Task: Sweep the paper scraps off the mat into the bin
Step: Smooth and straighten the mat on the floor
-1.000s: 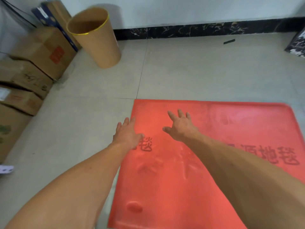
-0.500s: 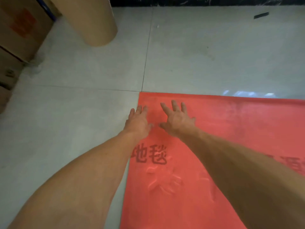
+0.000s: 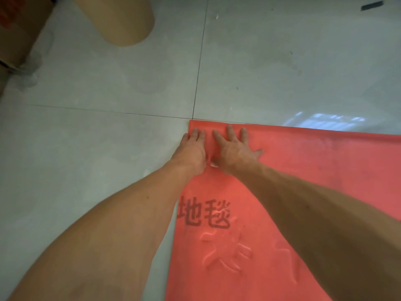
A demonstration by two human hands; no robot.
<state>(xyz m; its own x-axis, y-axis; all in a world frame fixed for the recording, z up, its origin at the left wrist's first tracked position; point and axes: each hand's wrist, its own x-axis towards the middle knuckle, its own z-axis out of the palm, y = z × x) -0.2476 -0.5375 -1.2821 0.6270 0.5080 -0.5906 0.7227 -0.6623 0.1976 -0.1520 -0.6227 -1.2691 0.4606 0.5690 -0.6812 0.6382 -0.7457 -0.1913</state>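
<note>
Item: red mat (image 3: 303, 192). Lies flat on a pale tiled floor (image 3: 86, 137); its far left corner sits just at the crossing of two tile seams. Dark printed characters and raised embossed shapes mark the near left part of the surface.

Item: left hand (image 3: 191, 151). Palm down at the mat's far left corner, fingers held close together and stretched forward, flat, clamped on nothing. The outer edge of the hand overhangs the mat's left border onto the floor.

Item: right hand (image 3: 235, 149). Palm down on the mat just beside the left hand, fingers spread apart and flat, thumb out to the right. Grips nothing.

Item: paper scrap (image 3: 213, 164). One small pale sliver shows in the gap between the two wrists, lying on the mat. Whether more scraps lie under the palms cannot be told.

Item: bin (image 3: 121, 20). Tan, round, standing on the floor at the far left, well apart from the mat's corner; only its lower body is in view.

Item: cardboard boxes (image 3: 19, 29). At the far left edge, near the bin.

Item: small dark object (image 3: 371, 6). On the floor, far right; too small to identify.
</note>
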